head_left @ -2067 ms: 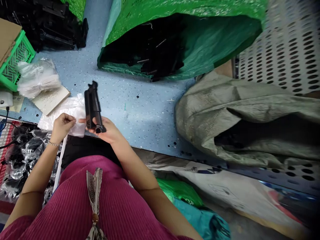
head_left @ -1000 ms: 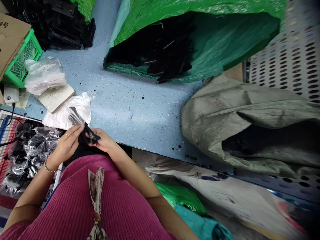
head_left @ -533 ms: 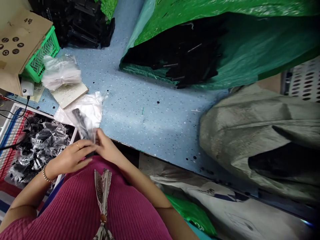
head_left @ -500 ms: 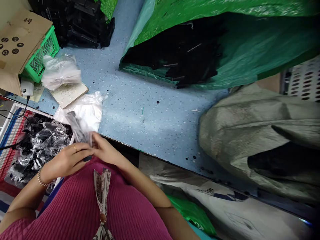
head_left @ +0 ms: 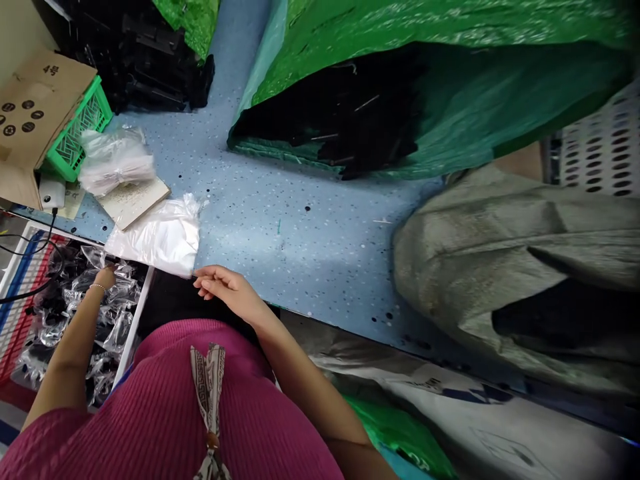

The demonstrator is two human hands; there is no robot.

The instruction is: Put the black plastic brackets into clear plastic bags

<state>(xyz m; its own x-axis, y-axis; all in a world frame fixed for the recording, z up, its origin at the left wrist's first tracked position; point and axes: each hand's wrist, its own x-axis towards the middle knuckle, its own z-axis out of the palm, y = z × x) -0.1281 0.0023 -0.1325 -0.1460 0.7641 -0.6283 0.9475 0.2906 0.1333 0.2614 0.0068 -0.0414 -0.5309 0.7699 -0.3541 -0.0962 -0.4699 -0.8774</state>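
Note:
My left hand [head_left: 106,276] reaches down into the plastic crate [head_left: 145,300] at left, among several clear-bagged black items [head_left: 103,313]. Its fingers are mostly hidden there, so I cannot make out whether it holds anything. At the table edge, my right hand [head_left: 220,283] is open with its fingers loosely bent and nothing visible in them. Its fingertips are at the lower corner of a stack of clear plastic bags [head_left: 170,230], perhaps touching it. Part of that stack lies below a beige board [head_left: 133,203].
A tied bundle of bags [head_left: 117,170] rests on the board. Behind are a green basket [head_left: 83,130], a cardboard box [head_left: 40,100] and black parts [head_left: 150,60]. A green sack [head_left: 300,73] of black pieces and a grey sack [head_left: 450,247] occupy the right. A cable [head_left: 47,230] crosses the crate.
My hands have parted. The left went down into the crate, and the small bagged item is no longer between my hands. My right hand moved slightly right, its fingers loosened.

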